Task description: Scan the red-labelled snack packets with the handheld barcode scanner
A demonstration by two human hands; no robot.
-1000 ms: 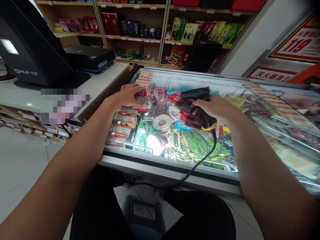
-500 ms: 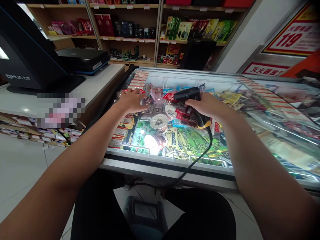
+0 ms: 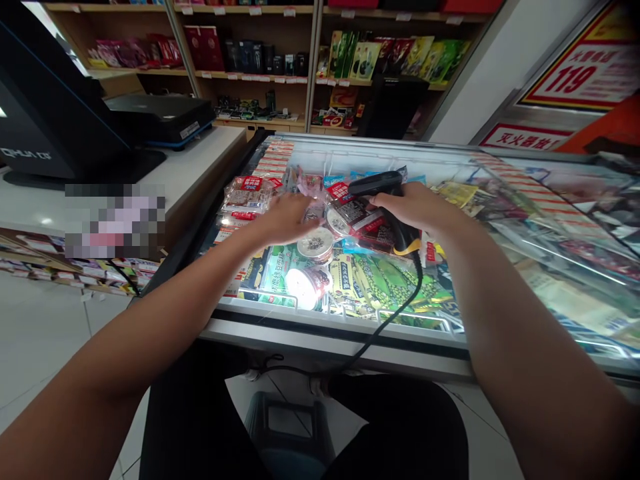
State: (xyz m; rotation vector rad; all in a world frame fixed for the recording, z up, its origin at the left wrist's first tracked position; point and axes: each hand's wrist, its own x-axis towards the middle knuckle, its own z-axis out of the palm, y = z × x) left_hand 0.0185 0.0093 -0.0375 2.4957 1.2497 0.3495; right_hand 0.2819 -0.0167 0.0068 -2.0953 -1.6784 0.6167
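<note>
Wooden shelving [image 3: 265,33]: behind everything we face, stocked with bags and boxes.
White chest freezer [image 3: 280,337]: right before us, full of wrapped packets and cups.
White counter [image 3: 213,157]: to our left, bearing a flat black scale [image 3: 165,113].
Black barcode scanner [image 3: 376,183]: over the freezer's middle, its head above a red-labelled packet [image 3: 353,205]; we cannot tell whether the two touch.
Our right hand [image 3: 413,205]: wrapped around the scanner's handle, thumb towards its head.
Our left hand [image 3: 290,219]: loose, fingers spread, with no grip on anything we can see; whether its fingertips touch the wrappers below, we cannot tell.
Clear red-topped packet [image 3: 247,193]: flat at the freezer's left edge, near our left hand.
White-lidded cup [image 3: 316,244]: just nearer to us than our left thumb.
</note>
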